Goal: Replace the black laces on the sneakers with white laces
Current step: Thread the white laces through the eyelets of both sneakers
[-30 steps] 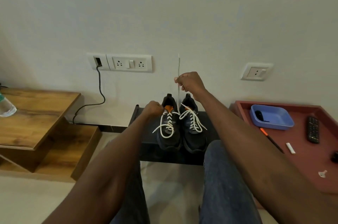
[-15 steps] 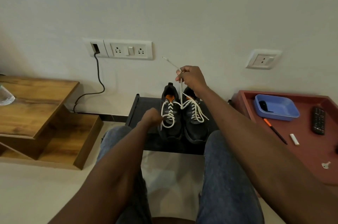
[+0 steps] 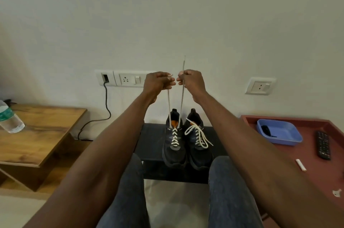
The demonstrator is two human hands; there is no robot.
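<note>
Two black sneakers stand side by side on a low black stand [image 3: 152,145] against the wall. The left sneaker [image 3: 174,153] carries a white lace [image 3: 174,139] whose two ends run straight up, taut. My left hand [image 3: 157,84] grips the left end and my right hand [image 3: 190,82] grips the right end, both raised close together above the shoe. A short tip sticks up out of my right fist. The right sneaker [image 3: 199,155] has its white lace [image 3: 198,134] tied in a loose bow.
A wooden side table [image 3: 42,134] with a lying water bottle [image 3: 9,119] is at left. A red tray table [image 3: 316,172] at right holds a blue tub [image 3: 279,133], a remote [image 3: 323,145] and small bits. A cable [image 3: 106,108] hangs from the wall socket.
My left hand has risen from beside the left sneaker and taken the other lace end. Both lace ends are now pulled up taut side by side.
</note>
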